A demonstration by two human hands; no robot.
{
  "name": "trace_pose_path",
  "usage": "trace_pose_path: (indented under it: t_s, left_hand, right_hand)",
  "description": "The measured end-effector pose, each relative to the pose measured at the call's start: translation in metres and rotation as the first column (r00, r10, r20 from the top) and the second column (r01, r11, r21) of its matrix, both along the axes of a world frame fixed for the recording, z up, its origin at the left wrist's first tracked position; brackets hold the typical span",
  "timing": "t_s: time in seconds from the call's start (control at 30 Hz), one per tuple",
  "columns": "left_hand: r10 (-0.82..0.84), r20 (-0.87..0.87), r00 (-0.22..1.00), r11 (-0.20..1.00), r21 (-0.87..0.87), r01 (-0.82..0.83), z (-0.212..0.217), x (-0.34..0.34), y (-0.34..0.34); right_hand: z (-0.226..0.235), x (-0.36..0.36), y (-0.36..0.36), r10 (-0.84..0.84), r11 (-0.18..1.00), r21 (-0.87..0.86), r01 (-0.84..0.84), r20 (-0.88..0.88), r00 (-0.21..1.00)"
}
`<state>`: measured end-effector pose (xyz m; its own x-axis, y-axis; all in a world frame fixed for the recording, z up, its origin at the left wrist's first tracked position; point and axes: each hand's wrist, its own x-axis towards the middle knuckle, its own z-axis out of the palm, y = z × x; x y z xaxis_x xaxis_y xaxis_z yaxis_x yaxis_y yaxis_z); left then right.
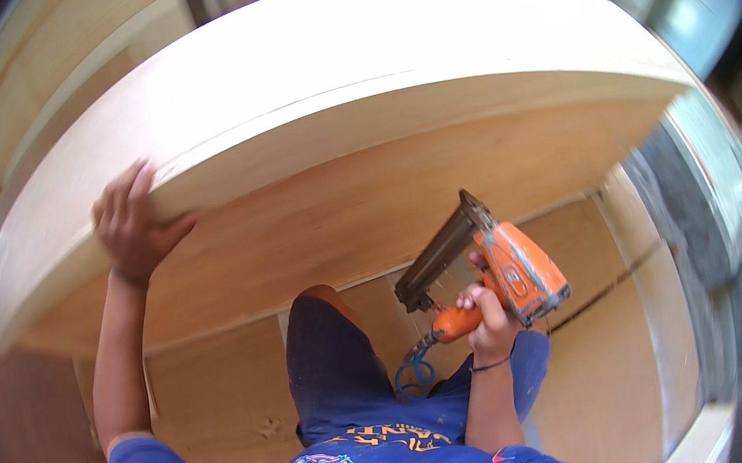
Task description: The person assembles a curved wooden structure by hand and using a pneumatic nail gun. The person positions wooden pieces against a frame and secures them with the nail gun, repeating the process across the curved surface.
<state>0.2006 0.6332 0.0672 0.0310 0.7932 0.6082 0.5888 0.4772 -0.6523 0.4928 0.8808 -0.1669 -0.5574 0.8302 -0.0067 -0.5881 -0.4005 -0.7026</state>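
Observation:
A large pale wooden panel (357, 126) with a thick edge spans the view in front of me. My left hand (131, 221) grips its edge toward the left, fingers over the top face and thumb on the near side. In my right hand (489, 314) is an orange nail gun (526, 272), held by its handle below the panel's right half. Its dark magazine points up and to the left, apart from the wood. A blue air hose (415, 374) curls down from the handle's end by my leg. The nail gun's trigger area is partly hidden by my fingers.
Under me is a brown board surface (215, 402) with pale seams. A dark cord or gap line (604, 293) crosses it at right. Grey sheeting (701, 244) and a pale frame edge (703, 436) bound the right side. More wooden pieces (86, 63) stand at the far left.

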Motion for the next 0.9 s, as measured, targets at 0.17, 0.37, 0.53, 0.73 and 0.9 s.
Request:
trace_pose_path:
  t_s: [0.17,0.37,0.53,0.73,0.9]
  left_hand:
    - [0.095,0.05,0.994,0.994,0.047,-0.097,0.023,0.044,0.022]
    - [0.141,0.067,0.988,0.98,0.133,-0.149,-0.006,0.055,0.071]
    - [0.142,0.089,0.986,0.979,0.132,-0.153,-0.042,0.061,0.105]
    - [0.133,0.103,0.986,0.973,0.174,-0.15,-0.05,0.069,0.113]
    - [0.065,0.097,0.993,0.98,0.182,-0.082,-0.043,0.072,0.127]
  right_hand:
    - [-0.015,0.006,0.005,0.205,0.978,-0.048,-0.205,-0.009,0.979]
    - [-0.047,0.007,0.026,0.367,0.929,0.004,-0.369,-0.11,0.924]
    - [-0.085,-0.001,0.026,0.449,0.887,-0.032,-0.461,-0.18,0.875]
    - [-0.068,0.008,0.031,0.565,0.824,0.018,-0.567,-0.106,0.818]
    - [-0.059,0.017,0.031,0.547,0.837,0.022,-0.547,-0.07,0.834]
